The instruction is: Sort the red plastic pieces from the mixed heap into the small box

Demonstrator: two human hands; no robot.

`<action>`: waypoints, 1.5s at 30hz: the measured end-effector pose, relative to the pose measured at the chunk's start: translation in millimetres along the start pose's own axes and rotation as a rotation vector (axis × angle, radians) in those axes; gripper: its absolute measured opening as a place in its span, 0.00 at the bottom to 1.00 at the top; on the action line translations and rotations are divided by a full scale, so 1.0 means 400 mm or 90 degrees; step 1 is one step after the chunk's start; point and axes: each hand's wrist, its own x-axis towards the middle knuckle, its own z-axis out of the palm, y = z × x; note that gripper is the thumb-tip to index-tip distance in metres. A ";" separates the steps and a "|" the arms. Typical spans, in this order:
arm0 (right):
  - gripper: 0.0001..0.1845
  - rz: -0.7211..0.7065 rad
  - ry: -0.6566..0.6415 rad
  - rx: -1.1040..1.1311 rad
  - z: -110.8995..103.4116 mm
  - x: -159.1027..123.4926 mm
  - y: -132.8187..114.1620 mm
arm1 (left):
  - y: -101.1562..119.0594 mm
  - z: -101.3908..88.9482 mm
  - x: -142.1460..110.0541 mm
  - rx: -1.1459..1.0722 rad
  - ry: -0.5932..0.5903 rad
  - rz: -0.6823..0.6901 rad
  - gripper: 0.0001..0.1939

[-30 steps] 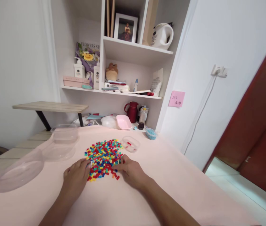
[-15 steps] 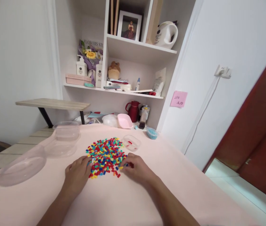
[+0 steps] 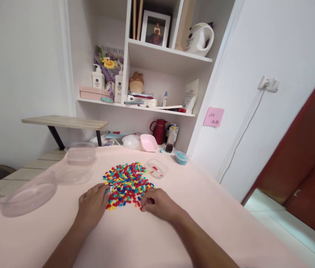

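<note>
Lower centre: left hand (image 3: 92, 204) at brick pile (image 3: 126, 182), fingers together, grip unclear. Right hand (image 3: 159, 203) curled by red brick (image 3: 141, 209); can't confirm pinch.

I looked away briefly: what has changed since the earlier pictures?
The right hand has drawn back from over the block pile to its near right edge, fingers at a red block; I cannot tell if it is gripped. The left hand stays at the pile's left edge.

Left fingers (image 3: 100, 189) and right fingers (image 3: 148, 195) flank colourful little pieces (image 3: 126, 182).
</note>
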 end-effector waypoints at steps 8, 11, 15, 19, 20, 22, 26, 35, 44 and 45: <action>0.17 0.120 0.420 0.158 -0.093 0.021 0.056 | -0.005 0.006 0.002 0.006 0.007 0.000 0.18; 0.23 0.158 0.516 0.196 -0.112 0.025 0.090 | -0.002 0.002 0.002 0.003 0.003 -0.004 0.19; 0.23 0.157 0.588 0.116 -0.109 0.035 0.122 | 0.002 -0.002 0.003 0.000 -0.004 -0.013 0.19; 0.23 0.179 0.599 0.111 -0.094 0.048 0.132 | 0.001 -0.002 0.004 0.007 -0.001 -0.015 0.19; 0.23 0.188 0.595 0.123 -0.092 0.050 0.133 | 0.001 -0.002 0.004 0.010 -0.002 -0.013 0.19; 0.23 0.203 0.587 0.150 -0.091 0.052 0.137 | 0.000 -0.003 0.004 0.013 -0.006 -0.008 0.19; 0.27 0.194 0.554 0.251 -0.099 0.050 0.147 | 0.000 -0.003 0.006 0.013 -0.008 -0.008 0.20; 0.24 0.175 0.594 0.320 -0.110 0.038 0.135 | -0.005 -0.003 0.005 0.005 -0.002 -0.007 0.19; 0.13 0.138 0.285 0.020 -0.044 0.032 0.104 | -0.015 0.007 0.014 -0.006 0.001 -0.001 0.18; 0.13 0.126 0.265 -0.001 -0.041 0.031 0.099 | -0.015 0.009 0.014 -0.007 0.005 0.001 0.18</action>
